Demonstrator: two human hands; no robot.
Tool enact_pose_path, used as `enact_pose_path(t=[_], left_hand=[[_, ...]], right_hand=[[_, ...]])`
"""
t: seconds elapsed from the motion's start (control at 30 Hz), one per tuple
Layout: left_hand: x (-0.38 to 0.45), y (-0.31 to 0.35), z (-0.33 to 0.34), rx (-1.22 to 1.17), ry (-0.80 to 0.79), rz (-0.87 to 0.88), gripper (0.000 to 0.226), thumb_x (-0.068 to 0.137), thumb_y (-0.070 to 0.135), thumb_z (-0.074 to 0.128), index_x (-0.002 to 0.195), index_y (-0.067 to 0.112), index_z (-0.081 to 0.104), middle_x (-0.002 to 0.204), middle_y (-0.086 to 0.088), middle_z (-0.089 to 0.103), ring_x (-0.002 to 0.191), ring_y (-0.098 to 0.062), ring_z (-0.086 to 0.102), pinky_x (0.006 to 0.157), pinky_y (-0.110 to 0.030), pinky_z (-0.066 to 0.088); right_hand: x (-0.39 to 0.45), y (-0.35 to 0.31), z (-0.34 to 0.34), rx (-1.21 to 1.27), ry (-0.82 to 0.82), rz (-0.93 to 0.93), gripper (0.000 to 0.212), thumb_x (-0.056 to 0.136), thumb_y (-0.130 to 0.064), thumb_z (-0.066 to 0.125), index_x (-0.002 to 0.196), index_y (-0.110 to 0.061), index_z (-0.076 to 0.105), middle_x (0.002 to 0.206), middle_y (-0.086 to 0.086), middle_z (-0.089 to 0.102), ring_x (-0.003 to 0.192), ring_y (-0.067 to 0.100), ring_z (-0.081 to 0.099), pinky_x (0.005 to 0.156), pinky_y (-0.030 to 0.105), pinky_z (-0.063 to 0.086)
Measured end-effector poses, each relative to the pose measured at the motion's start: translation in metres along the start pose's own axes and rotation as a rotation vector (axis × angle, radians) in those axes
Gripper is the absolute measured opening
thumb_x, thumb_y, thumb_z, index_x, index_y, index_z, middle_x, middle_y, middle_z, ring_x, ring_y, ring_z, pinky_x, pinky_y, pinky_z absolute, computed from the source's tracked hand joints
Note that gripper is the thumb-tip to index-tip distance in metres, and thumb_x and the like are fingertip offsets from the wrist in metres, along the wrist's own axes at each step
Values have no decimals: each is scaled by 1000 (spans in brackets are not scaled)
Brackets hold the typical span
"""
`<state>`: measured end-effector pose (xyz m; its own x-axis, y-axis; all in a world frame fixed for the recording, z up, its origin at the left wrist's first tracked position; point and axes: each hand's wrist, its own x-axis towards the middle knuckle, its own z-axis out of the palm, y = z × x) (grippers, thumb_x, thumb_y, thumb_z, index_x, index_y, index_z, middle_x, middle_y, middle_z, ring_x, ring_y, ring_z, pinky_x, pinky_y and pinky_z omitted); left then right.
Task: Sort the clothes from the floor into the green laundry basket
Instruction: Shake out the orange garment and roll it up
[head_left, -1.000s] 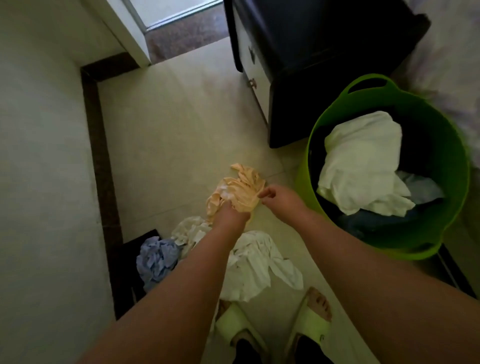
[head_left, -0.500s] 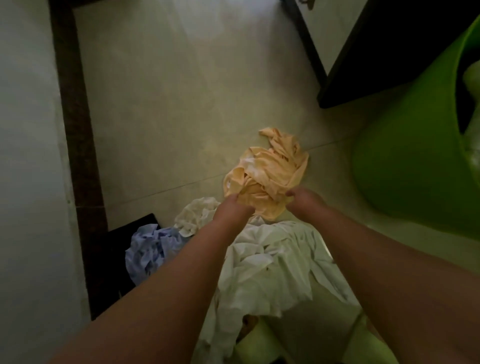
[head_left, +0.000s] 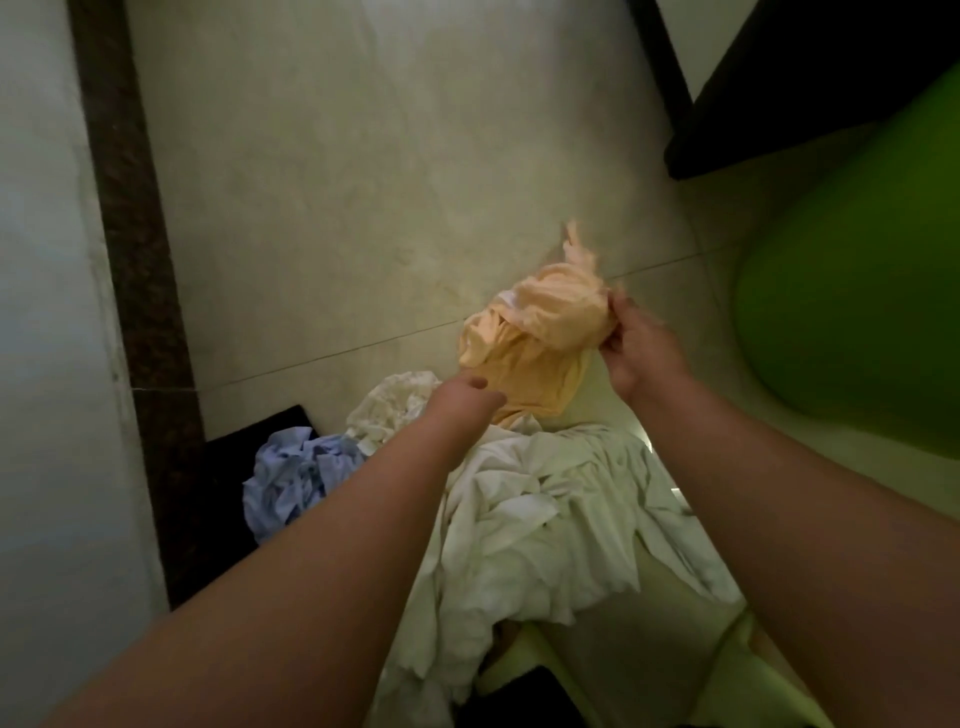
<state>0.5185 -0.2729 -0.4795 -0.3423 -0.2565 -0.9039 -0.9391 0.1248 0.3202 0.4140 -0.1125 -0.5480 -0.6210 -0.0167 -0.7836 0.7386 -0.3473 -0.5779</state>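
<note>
An orange garment (head_left: 535, 338) hangs bunched just above the floor. My right hand (head_left: 636, 343) grips its upper right part, and my left hand (head_left: 467, 400) holds its lower left edge, fingers hidden in the cloth. Below them lies a white garment (head_left: 545, 514) spread on the floor, with a cream lacy piece (head_left: 395, 408) and a crumpled light-blue garment (head_left: 296, 475) to its left. The green laundry basket (head_left: 852, 291) shows only its outer wall at the right edge; its inside is out of sight.
A dark cabinet (head_left: 779, 88) stands at the top right behind the basket. A brown skirting strip (head_left: 130, 223) runs along the white wall on the left. A black mat (head_left: 234, 467) lies under the blue garment. Pale-green slippers (head_left: 582, 660) show at the bottom.
My right hand has lifted and moved right with the orange garment, pulling it up off the pile. The camera has tilted further down, so the basket's opening has left the view.
</note>
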Motion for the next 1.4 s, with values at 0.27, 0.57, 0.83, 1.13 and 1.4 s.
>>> enact_pose_path(t=[0.27, 0.57, 0.83, 1.13, 1.4], left_hand=[[-78, 57, -33, -45, 94, 116, 58, 90, 24, 59, 143, 18, 38, 127, -15, 57, 106, -29, 61, 93, -42, 52], [-194, 122, -64, 379, 119, 569, 80, 84, 3, 64, 149, 36, 29, 152, -8, 34, 138, -25, 36, 111, -38, 36], [-270, 166, -75, 733, 285, 704, 27, 88, 35, 59, 103, 15, 71, 98, -7, 69, 94, -26, 64, 72, -29, 46], [-317, 193, -103, 619, 415, 668, 19, 81, 32, 67, 96, 25, 57, 93, 0, 61, 85, -23, 57, 72, -33, 47], [-296, 180, -126, 597, 709, 442, 17, 89, 16, 46, 92, 18, 63, 92, -9, 64, 85, -31, 63, 79, -40, 56]], right_hand=[[-98, -87, 45, -45, -251, 176, 11, 94, -8, 49, 91, -7, 60, 97, 16, 56, 90, 26, 59, 78, 32, 55], [-220, -203, 82, -866, -831, 232, 21, 77, -11, 57, 84, -21, 74, 95, 16, 63, 87, 30, 61, 85, 44, 50], [-301, -303, 107, -1355, -849, 21, 40, 88, -18, 66, 127, -27, 59, 116, 2, 63, 100, 21, 63, 83, 35, 54], [-327, -338, 118, -1848, -318, -571, 27, 97, -18, 43, 113, -12, 64, 106, 12, 64, 95, 29, 61, 77, 36, 52], [-328, -355, 108, -1491, -423, -773, 26, 96, -18, 46, 78, -34, 53, 73, -9, 52, 75, 18, 54, 59, 24, 39]])
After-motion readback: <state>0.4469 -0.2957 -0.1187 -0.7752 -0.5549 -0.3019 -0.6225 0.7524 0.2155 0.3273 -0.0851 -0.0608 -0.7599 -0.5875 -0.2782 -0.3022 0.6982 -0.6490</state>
